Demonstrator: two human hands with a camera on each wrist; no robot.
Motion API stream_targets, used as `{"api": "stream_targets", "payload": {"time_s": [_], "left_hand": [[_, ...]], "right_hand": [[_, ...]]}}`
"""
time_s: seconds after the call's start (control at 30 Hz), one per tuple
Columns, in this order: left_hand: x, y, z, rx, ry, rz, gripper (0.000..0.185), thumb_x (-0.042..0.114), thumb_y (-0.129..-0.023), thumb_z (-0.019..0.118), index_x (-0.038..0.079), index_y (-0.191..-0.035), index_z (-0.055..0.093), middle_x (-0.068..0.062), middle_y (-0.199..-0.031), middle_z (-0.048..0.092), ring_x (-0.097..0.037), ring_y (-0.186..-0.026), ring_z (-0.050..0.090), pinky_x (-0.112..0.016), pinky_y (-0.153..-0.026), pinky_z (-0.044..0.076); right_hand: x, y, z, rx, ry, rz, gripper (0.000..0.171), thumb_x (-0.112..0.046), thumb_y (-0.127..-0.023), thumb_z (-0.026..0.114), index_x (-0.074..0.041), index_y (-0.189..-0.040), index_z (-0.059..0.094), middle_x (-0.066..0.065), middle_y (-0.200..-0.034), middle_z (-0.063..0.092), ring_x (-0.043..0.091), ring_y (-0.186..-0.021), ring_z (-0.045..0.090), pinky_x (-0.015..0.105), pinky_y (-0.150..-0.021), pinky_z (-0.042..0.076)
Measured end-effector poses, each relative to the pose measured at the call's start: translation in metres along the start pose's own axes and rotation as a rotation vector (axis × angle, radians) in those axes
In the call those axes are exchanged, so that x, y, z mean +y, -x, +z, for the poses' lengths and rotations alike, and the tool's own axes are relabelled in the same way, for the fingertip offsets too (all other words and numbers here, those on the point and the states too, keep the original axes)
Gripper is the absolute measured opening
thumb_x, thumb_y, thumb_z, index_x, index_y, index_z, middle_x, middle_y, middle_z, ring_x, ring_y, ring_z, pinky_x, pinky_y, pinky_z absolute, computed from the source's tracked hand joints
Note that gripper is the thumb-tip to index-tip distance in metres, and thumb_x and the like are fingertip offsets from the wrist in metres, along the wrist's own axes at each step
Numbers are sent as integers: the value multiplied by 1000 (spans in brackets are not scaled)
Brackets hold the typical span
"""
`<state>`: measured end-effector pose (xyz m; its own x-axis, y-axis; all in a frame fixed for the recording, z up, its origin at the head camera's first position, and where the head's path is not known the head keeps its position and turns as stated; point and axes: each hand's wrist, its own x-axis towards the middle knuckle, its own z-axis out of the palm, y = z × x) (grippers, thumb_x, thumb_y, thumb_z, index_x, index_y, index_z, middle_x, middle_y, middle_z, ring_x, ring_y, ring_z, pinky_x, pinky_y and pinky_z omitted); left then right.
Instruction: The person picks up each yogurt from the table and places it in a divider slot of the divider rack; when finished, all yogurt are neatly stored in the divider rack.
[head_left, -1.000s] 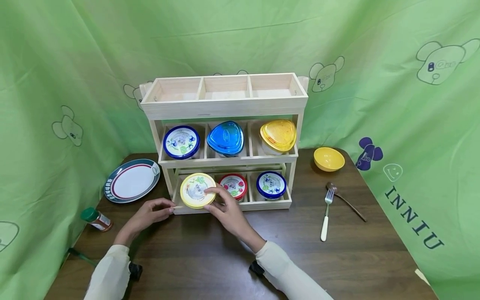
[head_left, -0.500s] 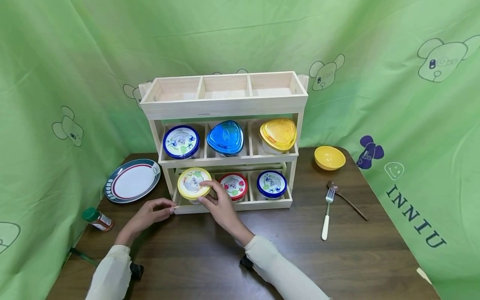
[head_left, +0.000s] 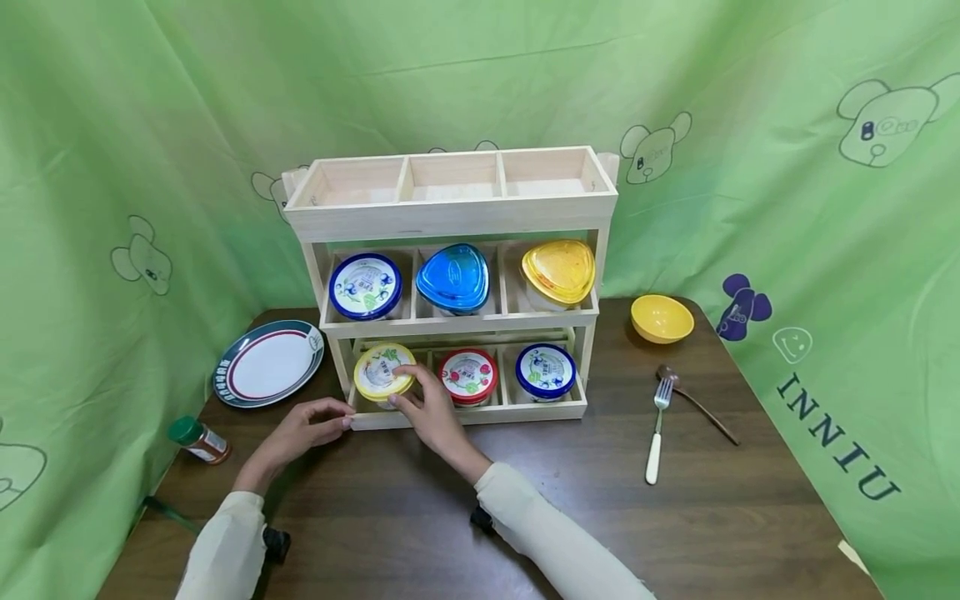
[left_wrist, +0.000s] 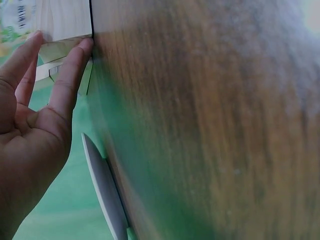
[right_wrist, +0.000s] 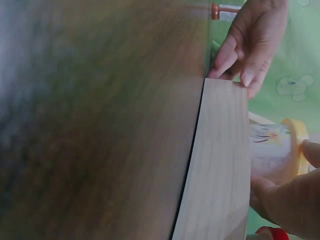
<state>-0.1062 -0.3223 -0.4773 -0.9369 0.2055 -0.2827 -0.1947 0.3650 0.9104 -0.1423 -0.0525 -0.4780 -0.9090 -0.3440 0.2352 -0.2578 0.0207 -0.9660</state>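
In the head view my right hand point(head_left: 437, 414) grips a jar with a yellow lid point(head_left: 378, 375), thumb at its near side and fingers on the lid. The jar stands in the left compartment of the lowest tier of a wooden shelf point(head_left: 457, 218). The right wrist view shows its clear side point(right_wrist: 272, 150) behind the front board point(right_wrist: 220, 155). My left hand point(head_left: 307, 429) touches the lower left front corner of the shelf with extended fingertips point(left_wrist: 86, 45). Beside the yellow-lidded jar sit a red-lidded jar point(head_left: 468, 377) and a blue-lidded jar point(head_left: 546, 372).
On the middle tier are a blue-rimmed jar point(head_left: 365, 287), a blue-lidded container point(head_left: 453, 279) and a yellow-lidded one point(head_left: 558, 272). A plate point(head_left: 268, 363) and a green-capped shaker point(head_left: 198, 439) lie left; a yellow bowl point(head_left: 662, 319), fork point(head_left: 657, 429) and dark spoon point(head_left: 701, 408) lie right.
The right hand has carried the yellow-lidded jar back and slightly left, down into the lower left compartment. The left hand has stayed at the shelf corner.
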Motion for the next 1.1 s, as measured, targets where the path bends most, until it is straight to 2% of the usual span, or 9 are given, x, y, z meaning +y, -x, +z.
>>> {"api": "stream_targets", "payload": {"time_s": [0.2,0.27,0.43,0.57,0.63,0.8,0.9,1.0,1.1], "left_hand": [[0,1,-1,-7,-3,-5,34,14,-108,69,-5,-136,68,-18,-133,66,-30,-118,67,-32,-98,59],[1,0,-2,-5,-6,-7,34,14,-108,69,-5,-136,67,-18,-133,66,-30,-118,67,-33,-98,59],[1,1,-3,-7,-8,-2,35,14,-109,69,-6,-137,66,-19,-133,66,-30,-118,67,-33,-98,58],[2,4,-5,-8,-14,-5,35,14,-108,69,-6,-137,66,-18,-133,66,-29,-118,68,-33,-98,59],[2,5,-6,-3,-22,-5,35,13,-108,69,-7,-137,66,-18,-132,67,-29,-117,68,-33,-97,59],[5,7,-8,-19,-54,1,34,14,-109,69,-5,-136,67,-18,-132,68,-29,-115,68,-32,-95,60],[7,10,-9,-42,-74,1,38,17,-109,68,-4,-140,66,-21,-135,66,-30,-117,68,-33,-97,59],[9,17,-14,-26,-82,-5,46,22,-110,68,-4,-147,61,-25,-143,62,-34,-122,68,-35,-99,58],[10,23,-25,-1,-87,-9,54,24,-114,60,-10,-154,49,-32,-148,59,-42,-131,65,-39,-103,57]], "right_hand": [[0,5,-4,-19,99,44,48,-1,-103,72,-6,-150,63,27,-172,31,37,-154,40,39,-107,54],[-2,8,-6,-26,114,39,50,-2,-103,72,-7,-152,62,28,-174,22,38,-153,41,38,-105,55],[-6,18,-11,-71,122,12,48,-5,-104,71,-6,-151,63,25,-176,20,36,-143,53,35,-101,56],[-14,33,-18,-111,74,-2,43,-11,-108,68,-5,-150,63,21,-176,24,38,-149,48,33,-104,54],[-21,41,-28,-120,49,-31,40,-13,-110,66,-3,-148,64,20,-175,29,38,-156,38,36,-107,52],[-37,62,-75,-65,54,-113,34,-12,-110,62,1,-142,66,19,-167,44,40,-153,44,42,-107,53],[-40,73,-114,32,80,-173,31,-5,-109,60,6,-138,66,20,-161,52,39,-148,51,40,-105,54],[-42,78,-155,147,104,-208,30,0,-110,56,10,-137,65,22,-157,56,29,-145,55,35,-107,52],[-44,81,-197,259,105,-166,33,-5,-114,50,10,-142,61,24,-156,56,17,-141,58,30,-108,51]]}}
